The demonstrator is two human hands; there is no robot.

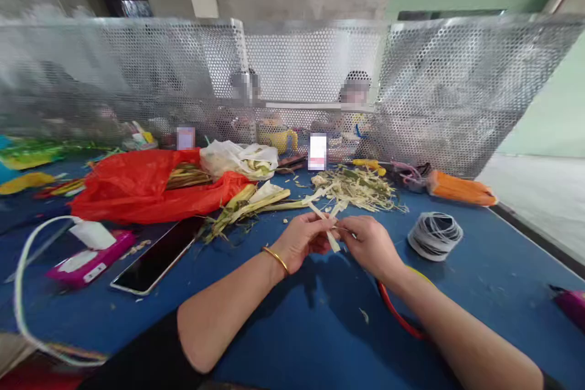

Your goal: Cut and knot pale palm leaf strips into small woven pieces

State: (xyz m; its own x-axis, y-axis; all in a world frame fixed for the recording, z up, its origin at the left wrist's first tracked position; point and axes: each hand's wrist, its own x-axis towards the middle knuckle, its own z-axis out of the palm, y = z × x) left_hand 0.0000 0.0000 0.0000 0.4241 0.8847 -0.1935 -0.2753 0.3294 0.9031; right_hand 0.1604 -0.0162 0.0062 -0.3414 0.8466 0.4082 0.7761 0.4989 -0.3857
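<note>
Toward the table's point(283, 341) far left corner, a red bag point(132, 189) is laid, seemingly within reach. Above mid-table, pale strips point(333, 241) are pinched crosswise by the left hand's point(299, 241) closed fingers, apparently for steadiness; a thin strand seems gripped by the right hand's point(372, 247) closed fingertips. Twine point(435, 236) is set toward the right edge.

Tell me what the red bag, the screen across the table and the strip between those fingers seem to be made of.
Red bag: thin, slightly glossy plastic, judging by its crinkles.
Screen: probably bare metal sheet, silvery grey and punched with rows of holes.
Strip: likely dried plant leaf or husk, pale, flat and matte.
</note>
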